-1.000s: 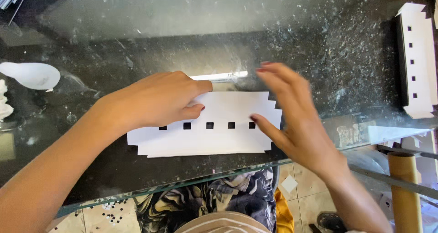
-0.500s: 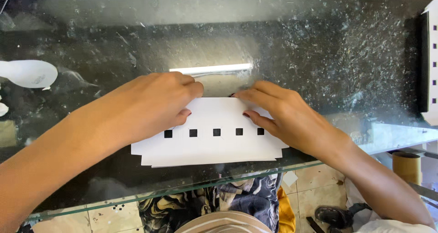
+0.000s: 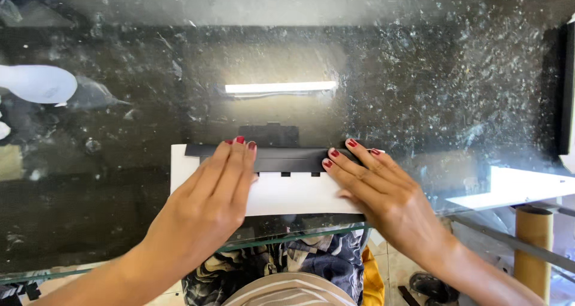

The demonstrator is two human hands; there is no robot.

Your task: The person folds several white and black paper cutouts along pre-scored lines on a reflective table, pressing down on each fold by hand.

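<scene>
Left hand [image 3: 212, 195]: flat, fingers together, pressing the white card [image 3: 287, 193].
Right hand [image 3: 383, 195]: fingers slightly spread, pressing too.
Change: card's top edge now folded, black.

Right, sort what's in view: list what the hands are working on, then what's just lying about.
In hand:
- left hand and right hand, both pressed flat on the white folded card
- its black strip with small square notches

Lying about:
- white rounded object, far left
- cardboard tube, below the glass tabletop

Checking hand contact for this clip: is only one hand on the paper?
No: the left hand and the right hand both lie flat on the white paper, fingertips at its dark folded strip.
</scene>
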